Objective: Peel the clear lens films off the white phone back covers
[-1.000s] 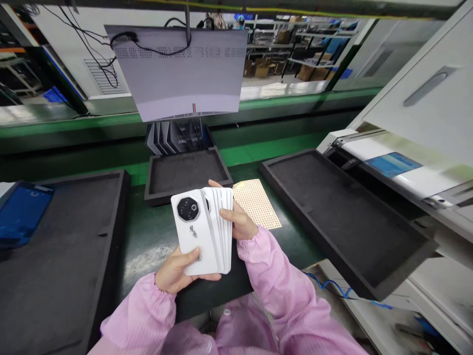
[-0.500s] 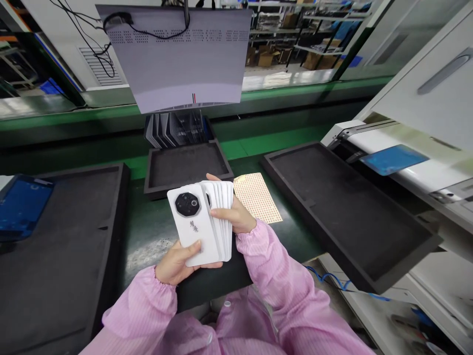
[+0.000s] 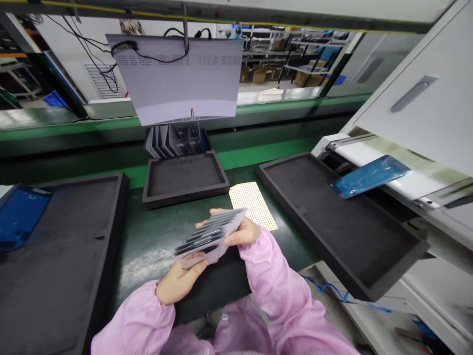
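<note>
A left hand and a right hand pinch one fanned stack of panels between their fingers above the worktop, toward its near edge; overlapping, the panels can't be counted.

White panels tipped from face-up to edge-on, blue sheet at right slid left, partly off the machine, tilted down over the right tray

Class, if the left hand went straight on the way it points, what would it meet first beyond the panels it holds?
Probably the right hand, at the other end of the panels, though depth is unclear.
</note>
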`<state>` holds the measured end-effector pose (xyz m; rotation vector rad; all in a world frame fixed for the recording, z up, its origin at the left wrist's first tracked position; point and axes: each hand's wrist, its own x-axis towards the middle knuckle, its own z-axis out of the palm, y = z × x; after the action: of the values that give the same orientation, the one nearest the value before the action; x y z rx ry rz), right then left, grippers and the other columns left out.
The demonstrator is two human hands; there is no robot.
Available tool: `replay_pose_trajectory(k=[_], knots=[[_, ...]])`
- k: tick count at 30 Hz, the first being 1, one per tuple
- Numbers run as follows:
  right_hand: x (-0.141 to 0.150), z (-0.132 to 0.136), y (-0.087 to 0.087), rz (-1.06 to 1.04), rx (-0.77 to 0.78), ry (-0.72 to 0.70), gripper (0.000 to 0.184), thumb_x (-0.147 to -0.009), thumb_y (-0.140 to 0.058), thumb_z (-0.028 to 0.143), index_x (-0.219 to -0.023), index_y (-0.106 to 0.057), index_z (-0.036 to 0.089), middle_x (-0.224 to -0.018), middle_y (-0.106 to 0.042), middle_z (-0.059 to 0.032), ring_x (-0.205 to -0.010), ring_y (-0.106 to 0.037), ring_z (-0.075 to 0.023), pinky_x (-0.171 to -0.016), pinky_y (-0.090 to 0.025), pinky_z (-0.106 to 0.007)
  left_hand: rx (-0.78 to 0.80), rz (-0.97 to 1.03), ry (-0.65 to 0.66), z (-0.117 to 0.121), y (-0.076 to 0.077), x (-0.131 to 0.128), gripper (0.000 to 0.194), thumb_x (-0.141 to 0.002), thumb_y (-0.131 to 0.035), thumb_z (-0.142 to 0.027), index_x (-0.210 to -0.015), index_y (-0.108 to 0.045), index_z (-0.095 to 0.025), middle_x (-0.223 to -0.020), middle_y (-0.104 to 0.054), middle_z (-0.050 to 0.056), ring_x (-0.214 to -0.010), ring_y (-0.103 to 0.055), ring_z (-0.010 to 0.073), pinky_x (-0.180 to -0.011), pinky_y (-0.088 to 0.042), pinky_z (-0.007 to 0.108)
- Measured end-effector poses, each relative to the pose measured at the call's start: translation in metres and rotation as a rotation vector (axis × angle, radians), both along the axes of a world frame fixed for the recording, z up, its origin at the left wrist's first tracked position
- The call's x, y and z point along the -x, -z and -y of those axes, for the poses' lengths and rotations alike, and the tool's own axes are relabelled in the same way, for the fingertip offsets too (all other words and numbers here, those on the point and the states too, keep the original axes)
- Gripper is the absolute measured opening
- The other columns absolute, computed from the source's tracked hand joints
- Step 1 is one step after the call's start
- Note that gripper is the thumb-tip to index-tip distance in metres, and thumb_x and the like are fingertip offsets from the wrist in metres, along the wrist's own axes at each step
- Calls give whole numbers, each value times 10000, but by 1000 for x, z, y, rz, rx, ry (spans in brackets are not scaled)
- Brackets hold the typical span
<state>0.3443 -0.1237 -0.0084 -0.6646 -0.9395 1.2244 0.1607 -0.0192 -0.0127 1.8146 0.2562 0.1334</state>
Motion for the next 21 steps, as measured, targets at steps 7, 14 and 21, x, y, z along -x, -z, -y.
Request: replay_pose_trajectory(k=[7, 14, 21], knots=[[1, 0, 5, 40, -20, 40, 683, -601, -789, 242, -1227, -518, 258, -1129, -637, -61, -1091, -568, -248, -1005, -324, -485, -56, 31, 31, -2, 5, 3, 280, -859, -484, -305, -1034, -691, -236, -1067, -691, 45, -984, -630, 229, -921, -473, 363], [3, 2, -5, 186, -116, 94, 646, -657, -742, 222, -1256, -499, 233, -1160, -618, -67, -1113, -554, -246, -1013, -332, -466, 135, 2, 19, -2, 9, 3, 275, -832, -530, -355, -976, -715, -212, -1021, -704, 71, -991, -623, 260, -926, -464, 402], [11, -6, -26, 158, -90, 211, 736, -628, -757, 191, -1294, -444, 223, -1278, -538, -58, -1209, -470, -250, -1036, -330, -435, 513, -45, -31, 0, 15, 4, 334, -788, -596, -391, -1002, -646, -139, -885, -712, 111, -766, -677, 242, -765, -541, 399]])
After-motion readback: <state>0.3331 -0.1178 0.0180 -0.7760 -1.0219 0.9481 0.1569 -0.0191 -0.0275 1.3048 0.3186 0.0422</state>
